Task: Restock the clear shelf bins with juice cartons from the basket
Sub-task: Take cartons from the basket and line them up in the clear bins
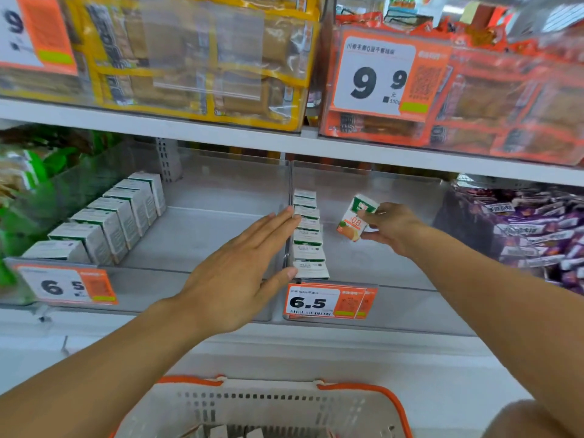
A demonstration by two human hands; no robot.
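our right hand (390, 227) pinches a small tilted juice carton with an orange and green print (356, 218) above the floor of the right clear plastic shelf bin (395, 263), just beside the row of white cartons (307, 238) along that bin's left wall. our left hand (240, 273) is flat with straight fingers, fingertips at the row. the white mesh basket with orange rim (268, 406) sits below the shelf's front edge.

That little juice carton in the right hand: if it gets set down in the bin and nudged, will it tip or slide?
The small green, white and orange juice carton, pinched by the right hand, looks stiff and boxy, so it should probably slide rather than roll. It stands taller than wide, so a high nudge could tip it. The clear plastic bin floor looks smooth, likely slippery.
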